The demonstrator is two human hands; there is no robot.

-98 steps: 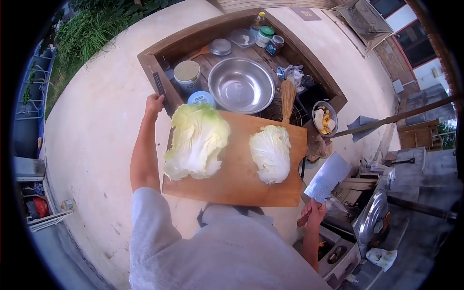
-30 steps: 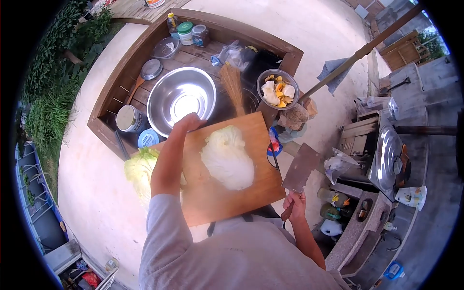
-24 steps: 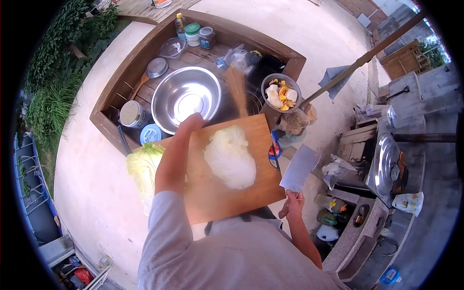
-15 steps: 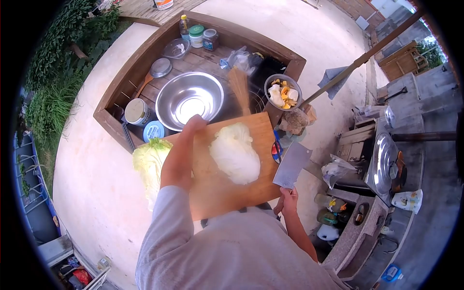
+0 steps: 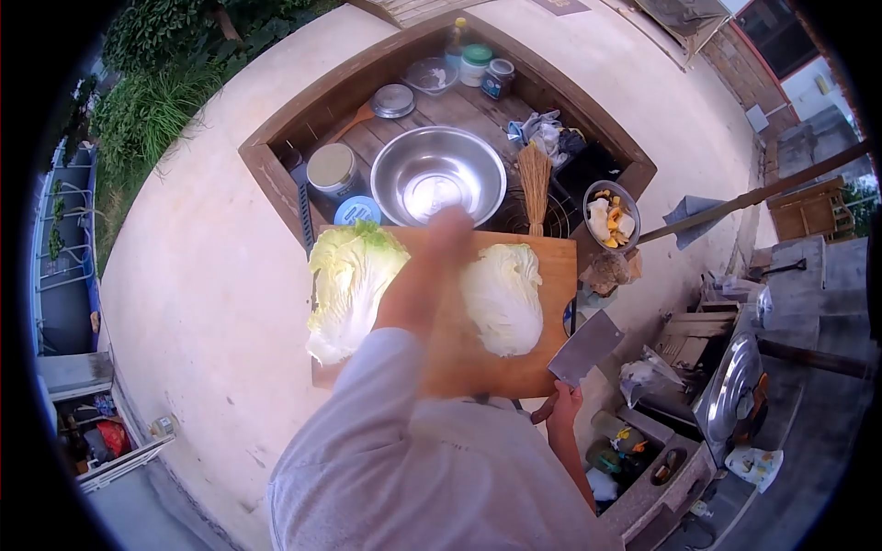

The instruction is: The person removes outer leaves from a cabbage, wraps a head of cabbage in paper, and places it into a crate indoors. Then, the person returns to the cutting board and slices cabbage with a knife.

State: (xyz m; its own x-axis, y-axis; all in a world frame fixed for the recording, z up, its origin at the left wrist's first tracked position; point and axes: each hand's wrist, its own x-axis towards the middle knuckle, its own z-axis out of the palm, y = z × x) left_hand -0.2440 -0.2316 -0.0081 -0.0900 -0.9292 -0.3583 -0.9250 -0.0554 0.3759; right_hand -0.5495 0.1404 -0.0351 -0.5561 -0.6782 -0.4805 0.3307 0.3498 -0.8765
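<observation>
The wooden table [image 5: 276,188] stood on the far side of the person, and it showed more to the right in the view than it did half a second before. Next in size, the cutting board [image 5: 560,285] was between the table and the person's body, with the steel bowl [image 5: 432,184] just beyond its far edge. The bigger cabbage piece [image 5: 354,289] lay on the left part of the board; half a second earlier the left arm covered much of it, but now most of it could be seen. The smaller cabbage piece [image 5: 503,298] lay, as before, on the right part. The cleaver [image 5: 586,349] was beside the near right corner of the board, its blade tilted up to the right; whether it touched the wood, I cannot tell. The right hand [image 5: 563,404] was low, closed around its handle. The left arm reached forward between both pieces, and the left hand [image 5: 450,225], which was at the table's left corner about three seconds earlier, was over the board's far edge, in front of the bowl. It was blurred, so I cannot tell how open it was, or if it held something.
</observation>
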